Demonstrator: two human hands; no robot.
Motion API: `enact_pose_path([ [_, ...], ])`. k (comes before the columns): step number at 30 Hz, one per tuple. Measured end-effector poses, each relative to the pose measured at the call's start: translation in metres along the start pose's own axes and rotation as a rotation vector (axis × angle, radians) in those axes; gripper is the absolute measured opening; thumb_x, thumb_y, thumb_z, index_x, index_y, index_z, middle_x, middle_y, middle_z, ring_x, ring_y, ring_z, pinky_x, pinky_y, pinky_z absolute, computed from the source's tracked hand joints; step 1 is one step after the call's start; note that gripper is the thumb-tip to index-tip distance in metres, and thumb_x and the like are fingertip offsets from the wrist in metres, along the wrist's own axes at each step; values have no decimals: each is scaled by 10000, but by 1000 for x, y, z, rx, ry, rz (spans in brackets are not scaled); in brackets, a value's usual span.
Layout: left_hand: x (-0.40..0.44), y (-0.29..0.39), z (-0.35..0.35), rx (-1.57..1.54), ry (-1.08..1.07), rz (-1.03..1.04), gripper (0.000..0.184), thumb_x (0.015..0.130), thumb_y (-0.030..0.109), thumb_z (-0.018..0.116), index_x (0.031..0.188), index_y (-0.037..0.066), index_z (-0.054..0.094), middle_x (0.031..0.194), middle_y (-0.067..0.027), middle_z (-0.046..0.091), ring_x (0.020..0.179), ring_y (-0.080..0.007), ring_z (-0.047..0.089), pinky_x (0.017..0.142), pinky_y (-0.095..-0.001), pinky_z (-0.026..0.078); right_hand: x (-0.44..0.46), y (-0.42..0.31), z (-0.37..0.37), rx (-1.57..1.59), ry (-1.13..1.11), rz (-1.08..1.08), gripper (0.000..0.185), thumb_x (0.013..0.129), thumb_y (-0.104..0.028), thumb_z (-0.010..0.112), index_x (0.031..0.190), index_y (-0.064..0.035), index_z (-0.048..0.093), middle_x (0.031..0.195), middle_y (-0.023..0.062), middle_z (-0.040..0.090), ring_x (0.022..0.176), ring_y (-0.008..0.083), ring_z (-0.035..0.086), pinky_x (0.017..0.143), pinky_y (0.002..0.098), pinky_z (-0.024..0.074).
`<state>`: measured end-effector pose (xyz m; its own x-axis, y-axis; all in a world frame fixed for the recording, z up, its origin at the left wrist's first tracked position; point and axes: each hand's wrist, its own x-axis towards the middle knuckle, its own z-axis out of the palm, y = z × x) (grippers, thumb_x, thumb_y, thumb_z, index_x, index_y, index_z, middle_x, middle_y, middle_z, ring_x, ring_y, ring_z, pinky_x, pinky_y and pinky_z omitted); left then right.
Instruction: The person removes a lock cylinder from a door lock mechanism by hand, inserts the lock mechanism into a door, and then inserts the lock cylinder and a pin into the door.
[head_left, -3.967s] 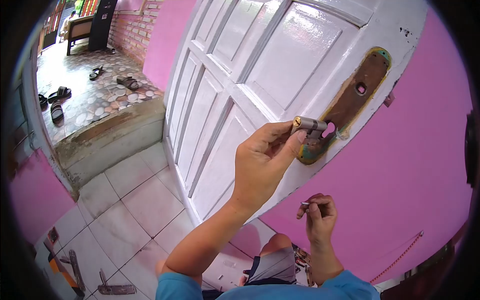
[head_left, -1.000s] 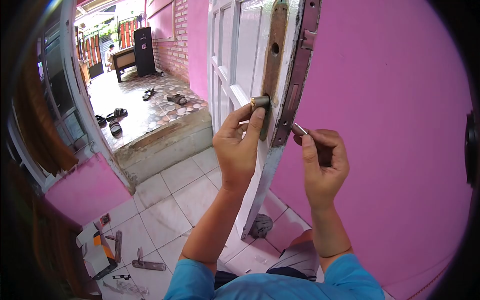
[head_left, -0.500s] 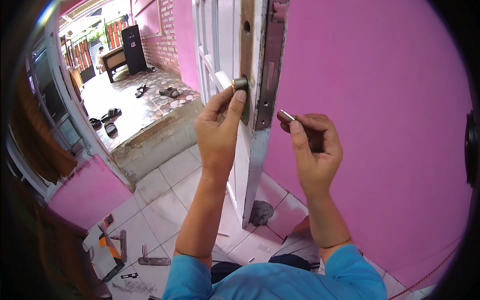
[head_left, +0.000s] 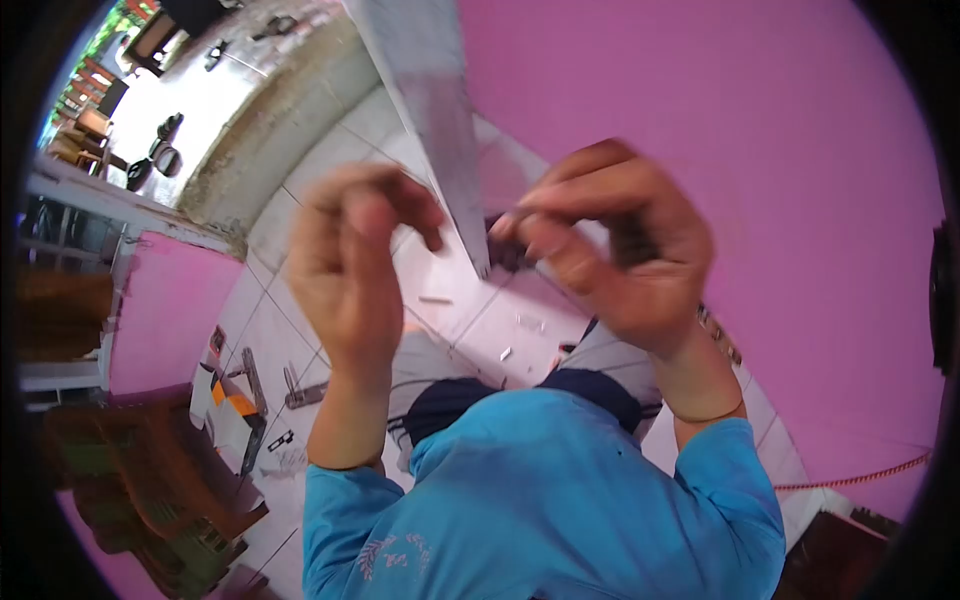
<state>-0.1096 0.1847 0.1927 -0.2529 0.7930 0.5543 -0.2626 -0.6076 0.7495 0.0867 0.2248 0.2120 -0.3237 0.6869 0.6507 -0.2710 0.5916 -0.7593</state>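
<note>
My left hand [head_left: 350, 265] is lifted off the door [head_left: 435, 130], smeared by motion. Its fingers are bent and loosely apart, and I see nothing between them. To the right of the door's lower edge, my right hand [head_left: 630, 245] has thumb and fingertips pinched together. What they hold, if anything, is too blurred to make out. The door's lock plate and the cylinder are out of view. A grey cloth [head_left: 512, 250] lies at the foot of the door, partly hidden behind my right fingertips.
Door handle plates [head_left: 305, 393], an opened box [head_left: 235, 415] and a small black plate [head_left: 281, 440] lie on the tiles at left. A small light piece [head_left: 506, 353] rests between my legs. Carved wooden furniture [head_left: 150, 480] stands lower left; a pink wall [head_left: 780, 200] rises at right.
My view has tipped down. My left hand has let go of the metal cylinder at the door edge and come away. The small metal piece in my right fingers no longer shows clearly.
</note>
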Motion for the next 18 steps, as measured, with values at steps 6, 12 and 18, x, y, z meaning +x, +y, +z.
enact_pose_path([
  [6, -100, -69, -19, -96, 72, -511, 293, 967, 52, 643, 1240, -44, 598, 1123, -134, 652, 883, -195, 661, 792, -331, 542, -78, 77, 14, 185, -56, 350, 142, 903, -2, 713, 1007, 22, 620, 951, 98, 648, 778, 138, 654, 695, 263, 528],
  [12, -144, -109, -45, -237, 154, -661, 260, 1006, 112, 590, 1249, 19, 595, 1150, -116, 633, 929, -192, 625, 785, -338, 520, -111, 109, 18, 360, -47, 667, 107, 950, -66, 677, 1004, 9, 622, 926, 74, 657, 773, 128, 658, 710, 271, 537],
  [18, -157, -126, -68, -158, 204, -611, 131, 1013, 114, 557, 1123, 45, 574, 1079, -119, 609, 904, -210, 614, 728, -350, 525, -139, 147, 20, 441, -95, 847, 146, 971, -135, 669, 1027, -9, 624, 884, 52, 672, 775, 118, 669, 712, 276, 549],
])
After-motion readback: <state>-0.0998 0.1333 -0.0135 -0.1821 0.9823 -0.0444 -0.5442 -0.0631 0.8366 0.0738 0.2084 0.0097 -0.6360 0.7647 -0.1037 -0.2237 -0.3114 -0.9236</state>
